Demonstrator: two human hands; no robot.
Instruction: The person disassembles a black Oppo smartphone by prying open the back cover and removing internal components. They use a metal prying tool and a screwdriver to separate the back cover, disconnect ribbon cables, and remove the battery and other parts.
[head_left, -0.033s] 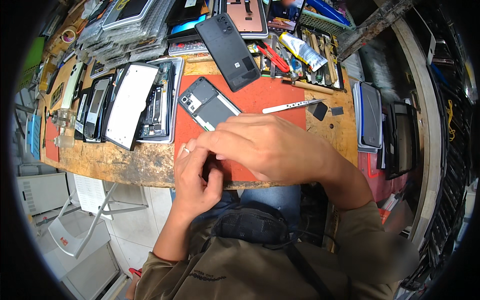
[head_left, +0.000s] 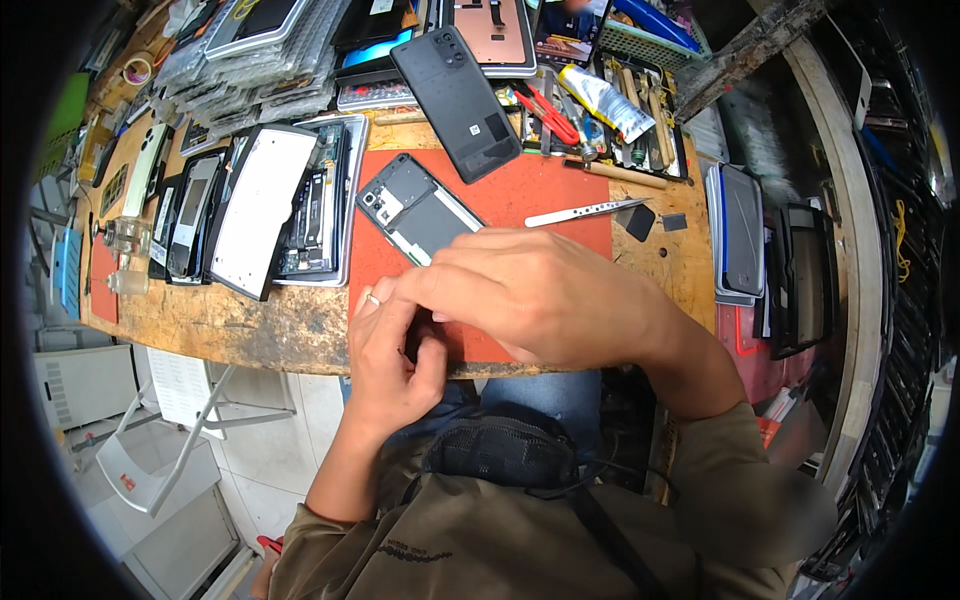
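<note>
Close to the bench's front edge, my left hand [head_left: 387,362] is curled, with a ring on one finger. My right hand [head_left: 545,295] arches over it, fingers bent down against the left fingers. Both are closed; whatever lies between them is hidden, though a small dark bit shows by the left thumb. Just beyond, an opened phone body [head_left: 420,205] lies on the red mat [head_left: 560,185], partly covered by my right hand. A dark grey phone back cover [head_left: 457,105] rests above it. Metal tweezers [head_left: 585,212] lie right of my right hand.
Opened tablets, one with a white panel [head_left: 262,205], fill the left of the wooden bench [head_left: 250,325]. Bubble-wrapped parts [head_left: 225,95] are piled behind. Red-handled pliers [head_left: 548,115], a glue tube [head_left: 605,102] and a tool tray stand back right. More devices [head_left: 742,230] lean at the right edge.
</note>
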